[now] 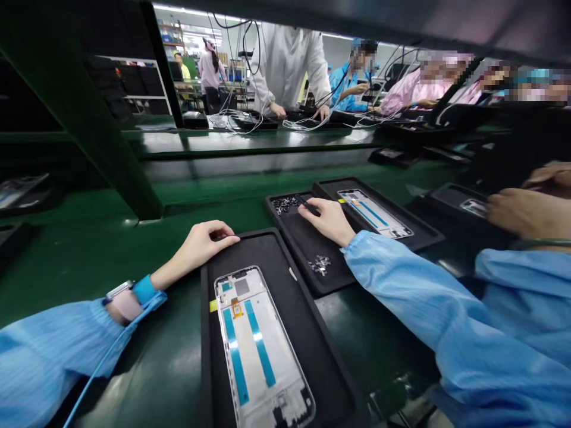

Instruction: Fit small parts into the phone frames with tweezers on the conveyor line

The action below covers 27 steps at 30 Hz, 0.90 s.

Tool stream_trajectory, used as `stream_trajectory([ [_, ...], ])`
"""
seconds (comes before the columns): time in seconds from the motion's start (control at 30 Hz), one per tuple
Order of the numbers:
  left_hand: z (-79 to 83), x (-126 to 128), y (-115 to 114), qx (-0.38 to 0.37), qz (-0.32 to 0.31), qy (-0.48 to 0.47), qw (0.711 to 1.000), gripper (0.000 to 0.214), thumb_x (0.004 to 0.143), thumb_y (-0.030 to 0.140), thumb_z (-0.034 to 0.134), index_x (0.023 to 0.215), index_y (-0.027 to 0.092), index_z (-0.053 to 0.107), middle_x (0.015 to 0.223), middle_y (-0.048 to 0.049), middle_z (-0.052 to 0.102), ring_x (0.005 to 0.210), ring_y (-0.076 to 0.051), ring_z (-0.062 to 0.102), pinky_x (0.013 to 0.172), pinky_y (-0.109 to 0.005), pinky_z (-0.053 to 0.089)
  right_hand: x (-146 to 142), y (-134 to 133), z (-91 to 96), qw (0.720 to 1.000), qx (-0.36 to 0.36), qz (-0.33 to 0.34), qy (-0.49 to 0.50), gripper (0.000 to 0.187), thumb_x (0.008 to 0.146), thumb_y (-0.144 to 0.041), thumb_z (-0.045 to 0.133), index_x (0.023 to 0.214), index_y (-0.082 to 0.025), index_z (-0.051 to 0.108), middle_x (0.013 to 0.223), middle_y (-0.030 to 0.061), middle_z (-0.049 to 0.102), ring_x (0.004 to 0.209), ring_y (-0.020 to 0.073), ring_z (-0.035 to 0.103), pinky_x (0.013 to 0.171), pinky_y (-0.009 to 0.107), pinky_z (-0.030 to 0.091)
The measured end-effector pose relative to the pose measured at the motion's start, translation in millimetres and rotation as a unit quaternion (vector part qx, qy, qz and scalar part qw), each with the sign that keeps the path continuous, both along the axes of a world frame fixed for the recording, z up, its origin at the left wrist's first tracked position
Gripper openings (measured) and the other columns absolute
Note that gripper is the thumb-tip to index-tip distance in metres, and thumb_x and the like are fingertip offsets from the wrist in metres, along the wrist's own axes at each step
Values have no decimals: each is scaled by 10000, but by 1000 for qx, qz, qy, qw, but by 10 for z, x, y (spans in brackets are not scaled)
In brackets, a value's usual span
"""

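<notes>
Black foam trays lie on the green table (169,356). Right hand (323,221) pinches a slim black tool (308,205) firmly, its tip near loose screws (284,205) in the middle tray (303,249). Left hand (200,244) rests loosely curled on the lower tray's rim (204,333); any hold cannot be confirmed. Phone frames lie in the lower tray (263,339) and upper right (375,213). Fitted screws: not determinable.

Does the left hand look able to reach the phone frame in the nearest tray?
Probably yes: the left hand rests on the rim of the black tray holding the phone frame, and nothing appears to lie between the hand and the frame.
</notes>
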<state>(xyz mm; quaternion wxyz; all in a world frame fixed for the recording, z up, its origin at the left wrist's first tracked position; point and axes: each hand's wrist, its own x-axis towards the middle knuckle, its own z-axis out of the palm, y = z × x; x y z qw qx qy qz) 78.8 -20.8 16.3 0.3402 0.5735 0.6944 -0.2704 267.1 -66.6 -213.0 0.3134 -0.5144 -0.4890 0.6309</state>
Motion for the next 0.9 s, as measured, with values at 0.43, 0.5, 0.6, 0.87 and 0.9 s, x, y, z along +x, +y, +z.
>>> stream_trajectory([
  [0.43, 15, 10, 31, -12, 19, -2, 1000, 320, 721, 471, 614, 735, 154, 657, 672, -17, 633, 646, -157, 559, 586, -235, 407, -207, 341, -19, 990, 49, 94, 96, 150, 799, -223, 563, 818, -137, 684, 634, -16, 645, 414, 66, 509, 557, 197, 405],
  [0.5, 16, 23, 33, -14, 23, 0, 1000, 323, 715, 471, 613, 723, 151, 653, 656, -16, 623, 631, -154, 548, 576, -235, 401, -255, 314, 40, 989, 53, 90, 100, 123, 787, -190, 583, 816, -136, 690, 737, 4, 676, 444, 67, 525, 571, 201, 416],
  [0.6, 22, 44, 34, -15, 29, 1, 999, 330, 707, 475, 609, 712, 147, 648, 635, -13, 608, 612, -149, 531, 562, -236, 393, -288, 273, 88, 991, 56, 82, 95, 100, 756, -151, 623, 813, -134, 704, 777, 28, 687, 537, 98, 572, 609, 216, 427],
  [0.87, 17, 44, 28, -15, 38, -5, 999, 305, 715, 447, 618, 720, 143, 650, 642, -10, 603, 619, -140, 526, 573, -232, 388, -324, 250, 59, 992, 65, 78, 74, 82, 733, -136, 659, 790, -120, 715, 799, 81, 689, 762, 188, 623, 709, 269, 429],
  [0.9, 16, 40, 27, -15, 39, -5, 999, 301, 717, 444, 619, 722, 144, 651, 644, -10, 604, 622, -141, 527, 574, -232, 388, -333, 246, 52, 992, 65, 79, 72, 80, 734, -140, 657, 788, -120, 714, 798, 83, 688, 760, 190, 622, 705, 272, 428],
])
